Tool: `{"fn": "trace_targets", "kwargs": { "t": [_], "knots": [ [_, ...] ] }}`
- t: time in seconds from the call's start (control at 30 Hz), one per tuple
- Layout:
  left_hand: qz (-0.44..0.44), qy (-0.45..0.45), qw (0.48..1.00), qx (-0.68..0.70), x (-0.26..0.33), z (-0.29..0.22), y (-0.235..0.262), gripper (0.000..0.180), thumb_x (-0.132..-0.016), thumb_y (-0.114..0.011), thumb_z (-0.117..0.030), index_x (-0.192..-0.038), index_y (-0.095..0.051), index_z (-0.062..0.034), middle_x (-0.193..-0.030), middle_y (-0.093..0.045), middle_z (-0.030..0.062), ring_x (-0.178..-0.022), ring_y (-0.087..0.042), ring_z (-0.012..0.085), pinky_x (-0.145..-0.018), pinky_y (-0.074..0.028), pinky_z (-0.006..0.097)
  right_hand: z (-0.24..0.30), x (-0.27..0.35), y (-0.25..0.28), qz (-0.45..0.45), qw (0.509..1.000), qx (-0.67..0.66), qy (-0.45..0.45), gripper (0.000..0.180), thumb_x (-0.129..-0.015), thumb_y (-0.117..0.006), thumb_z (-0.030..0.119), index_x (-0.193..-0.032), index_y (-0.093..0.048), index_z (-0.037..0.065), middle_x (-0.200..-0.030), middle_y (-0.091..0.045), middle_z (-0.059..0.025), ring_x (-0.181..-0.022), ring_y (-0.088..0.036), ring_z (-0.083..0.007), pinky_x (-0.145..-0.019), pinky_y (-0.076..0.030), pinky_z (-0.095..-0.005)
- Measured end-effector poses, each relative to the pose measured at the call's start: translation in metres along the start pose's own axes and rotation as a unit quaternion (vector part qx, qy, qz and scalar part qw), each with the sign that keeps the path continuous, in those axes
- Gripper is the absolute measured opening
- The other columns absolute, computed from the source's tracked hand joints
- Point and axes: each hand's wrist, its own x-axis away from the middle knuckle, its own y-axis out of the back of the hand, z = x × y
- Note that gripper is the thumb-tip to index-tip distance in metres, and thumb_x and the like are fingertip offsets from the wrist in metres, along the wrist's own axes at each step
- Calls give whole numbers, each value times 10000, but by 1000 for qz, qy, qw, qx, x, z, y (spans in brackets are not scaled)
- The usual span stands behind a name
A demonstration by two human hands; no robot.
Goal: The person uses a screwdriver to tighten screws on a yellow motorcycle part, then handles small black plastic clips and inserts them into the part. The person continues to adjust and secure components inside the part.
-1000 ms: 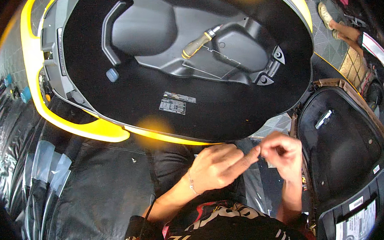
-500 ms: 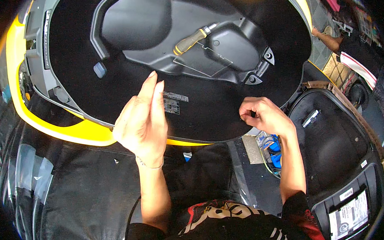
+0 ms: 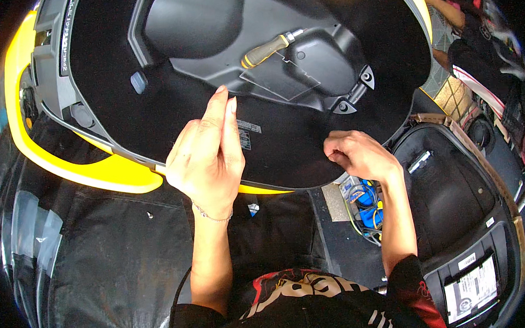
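Note:
A large black moulded shell (image 3: 297, 144) with yellow outer trim fills the upper middle. My left hand (image 3: 205, 155) is over its near edge, index finger and thumb stretched out, their tips close but slightly apart with nothing seen between them. Beside those fingers is a small printed label (image 3: 248, 139). Near the shell's right front rim, my right hand (image 3: 361, 153) is curled, fingers bent under; whatever it may hold is hidden. A screwdriver (image 3: 264, 51) with a grey and yellow handle lies in the shell, next to a thin rectangular outline (image 3: 281, 81) and a black bracket (image 3: 355, 91).
Yellow trim (image 3: 89, 174) curves along the left. A black panel (image 3: 450, 182) with a white paper label (image 3: 472, 292) stands at right. Blue items and cables (image 3: 367, 205) lie below my right wrist. Another person's arm (image 3: 445, 11) shows at upper right.
My left hand has moved a little to the right and upward over the shell. The right hand stays by the rim, its fingers curled as before. The whole view has shifted slightly.

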Motion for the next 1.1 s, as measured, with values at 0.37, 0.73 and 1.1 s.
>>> {"fn": "trace_targets", "kwargs": {
  "t": [0.37, 0.73, 1.1],
  "knots": [
    [-15, 9, 1000, 7, 0, 3, -2, 282, -829, -812, 52, -1107, -771, 30, -761, -728, 96, -531, -573, 150, -537, -476, 265, 49, 42, -35, -173, 977, 85, -92, 307, -717, -625, 33, -999, -719, -47, -1129, -687, -126, -1054, -678, -334, -899, -569, -424],
    [93, 398, 661, 630, -6, -30, 5, 670, -1127, -339, -475, -1356, -553, 118, -932, -745, 208, -869, -756, 296, -863, -640, 458, 132, 12, 32, -446, 887, -114, 27, 228, -898, -658, -41, -1104, -751, -5, -825, -651, -84, -702, -603, -169, -643, -473, -276],
    [249, 460, 552, 649, -20, -33, 5, 593, -1143, -311, -415, -1487, -473, 41, -1407, -611, 241, -1244, -640, 295, -1076, -509, 426, 147, -42, -5, -467, 878, 44, 96, 309, -737, -809, 12, -1042, -762, 29, -979, -693, -77, -864, -666, -262, -755, -561, -379]
  ]
}}
